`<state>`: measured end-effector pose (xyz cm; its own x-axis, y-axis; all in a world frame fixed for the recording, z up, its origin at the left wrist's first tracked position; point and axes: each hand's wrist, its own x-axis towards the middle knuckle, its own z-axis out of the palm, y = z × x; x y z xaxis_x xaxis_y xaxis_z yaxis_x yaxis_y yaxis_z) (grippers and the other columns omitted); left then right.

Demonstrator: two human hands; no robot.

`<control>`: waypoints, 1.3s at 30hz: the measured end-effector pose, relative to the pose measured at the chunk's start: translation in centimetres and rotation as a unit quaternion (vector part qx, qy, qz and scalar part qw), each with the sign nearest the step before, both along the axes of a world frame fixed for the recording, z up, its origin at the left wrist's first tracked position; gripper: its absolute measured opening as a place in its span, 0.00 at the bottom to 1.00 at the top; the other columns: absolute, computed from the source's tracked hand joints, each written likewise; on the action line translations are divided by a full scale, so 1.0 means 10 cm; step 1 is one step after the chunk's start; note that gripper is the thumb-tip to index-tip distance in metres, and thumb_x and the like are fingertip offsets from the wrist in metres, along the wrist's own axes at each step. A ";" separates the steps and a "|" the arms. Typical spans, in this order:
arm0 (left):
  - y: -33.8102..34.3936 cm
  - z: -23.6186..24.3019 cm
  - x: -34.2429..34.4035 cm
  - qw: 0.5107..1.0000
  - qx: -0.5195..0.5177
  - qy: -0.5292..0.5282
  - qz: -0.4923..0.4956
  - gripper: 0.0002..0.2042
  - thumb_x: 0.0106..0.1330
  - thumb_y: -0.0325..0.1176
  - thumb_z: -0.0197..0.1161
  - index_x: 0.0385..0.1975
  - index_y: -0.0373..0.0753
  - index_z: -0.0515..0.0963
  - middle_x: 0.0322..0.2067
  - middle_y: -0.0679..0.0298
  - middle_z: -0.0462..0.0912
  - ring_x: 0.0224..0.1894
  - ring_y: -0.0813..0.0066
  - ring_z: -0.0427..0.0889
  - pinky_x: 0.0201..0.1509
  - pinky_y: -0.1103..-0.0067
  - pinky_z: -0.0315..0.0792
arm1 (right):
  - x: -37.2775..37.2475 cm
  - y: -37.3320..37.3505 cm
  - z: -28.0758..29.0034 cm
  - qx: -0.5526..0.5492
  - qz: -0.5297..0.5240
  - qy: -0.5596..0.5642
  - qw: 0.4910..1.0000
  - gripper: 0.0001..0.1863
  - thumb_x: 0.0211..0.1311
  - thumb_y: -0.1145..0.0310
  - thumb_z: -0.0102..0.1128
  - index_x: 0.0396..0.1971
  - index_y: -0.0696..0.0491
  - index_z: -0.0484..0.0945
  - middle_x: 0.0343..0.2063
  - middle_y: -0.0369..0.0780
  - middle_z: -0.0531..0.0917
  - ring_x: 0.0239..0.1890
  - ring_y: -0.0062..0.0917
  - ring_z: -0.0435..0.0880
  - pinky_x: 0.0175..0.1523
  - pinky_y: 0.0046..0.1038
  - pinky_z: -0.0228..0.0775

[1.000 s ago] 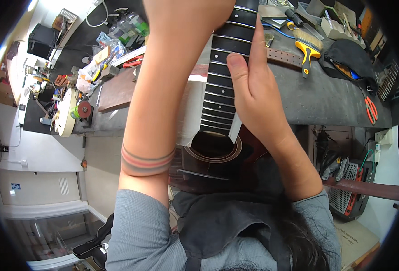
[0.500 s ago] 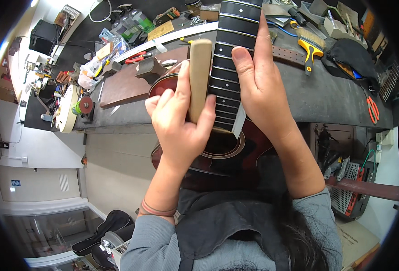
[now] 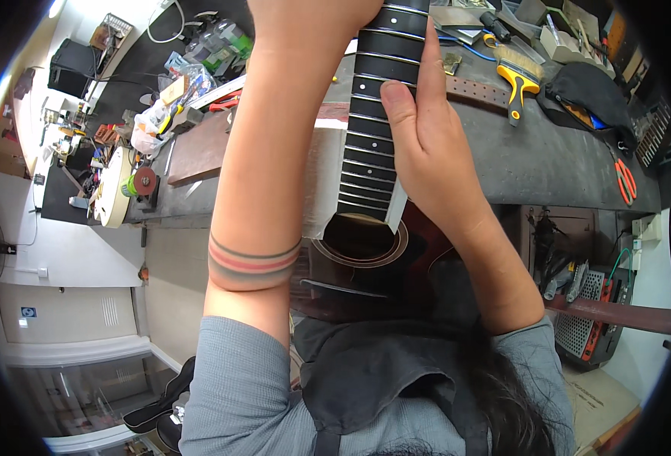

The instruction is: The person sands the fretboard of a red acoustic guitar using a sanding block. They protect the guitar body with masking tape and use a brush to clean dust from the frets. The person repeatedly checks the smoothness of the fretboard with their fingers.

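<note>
A dark red acoustic guitar point(image 3: 335, 285) lies in front of me, its neck pointing away. Its black fretboard point(image 3: 369, 144) has bright metal frets and pale dot inlays. My right hand point(image 3: 434, 137) holds the neck by its right edge, thumb at the fretboard's side and index finger stretched along it. Reaching far up the neck, my left hand point(image 3: 316, 15) is cut off by the upper picture edge, so its fingers and anything in them are hidden. A pale protective sheet point(image 3: 324, 178) covers the guitar top left of the fretboard end, beside the soundhole point(image 3: 354, 242).
On the dark bench point(image 3: 502, 167) lie a yellow-handled brush point(image 3: 519, 80), a black pouch point(image 3: 590, 102) and orange-handled pliers point(image 3: 625, 181). Bottles point(image 3: 225, 42), a plastic bag point(image 3: 151, 129) and a brown board point(image 3: 195, 148) sit on the left. An amplifier-like box point(image 3: 590, 319) stands lower right.
My left hand, which held a pale wooden block beside the fretboard, has moved far up the neck and mostly out of view; the block no longer shows. The guitar neck has shifted slightly left.
</note>
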<state>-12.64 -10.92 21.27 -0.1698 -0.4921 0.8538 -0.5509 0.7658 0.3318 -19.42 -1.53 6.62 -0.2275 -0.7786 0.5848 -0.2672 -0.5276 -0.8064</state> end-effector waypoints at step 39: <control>0.80 -1.32 1.01 0.996 -0.020 -0.084 0.019 0.35 0.63 0.33 0.77 0.71 0.25 0.77 0.39 0.60 0.92 0.30 0.69 0.79 0.47 0.70 0.64 | -0.05 -0.01 -0.07 -0.017 -0.011 0.001 1.000 0.38 0.92 0.59 0.47 0.88 0.59 0.44 0.73 0.52 0.78 0.69 0.32 0.82 0.73 0.30 0.71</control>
